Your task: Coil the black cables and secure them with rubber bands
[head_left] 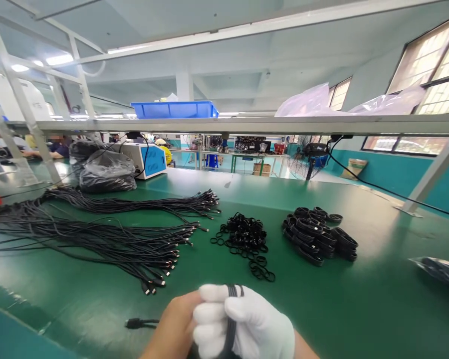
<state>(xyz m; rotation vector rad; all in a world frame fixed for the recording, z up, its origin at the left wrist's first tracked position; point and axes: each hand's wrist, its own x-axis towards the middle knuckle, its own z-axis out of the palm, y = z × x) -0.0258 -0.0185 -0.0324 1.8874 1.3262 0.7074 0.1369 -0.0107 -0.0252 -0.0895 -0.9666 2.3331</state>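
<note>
In front of me my right hand (252,319), in a white glove, is closed round a coiled black cable (231,329), the thumb pressed across its loops. A small black band shows on a gloved finger. My bare left hand (177,319) curls in against the coil from the left; its fingertips are hidden behind the glove. A black connector end (134,323) sticks out to the left below that hand. Beyond the hands lies a pile of small black rings (245,233). Coiled black cables (318,234) are heaped to its right.
Long loose cables (134,239) spread over the green table (209,264) at left. Behind them are plastic-bagged goods (107,169) and a blue-white machine (147,160). A shelf (247,124) spans above, carrying a blue bin (174,109). Another bag (439,269) lies at right.
</note>
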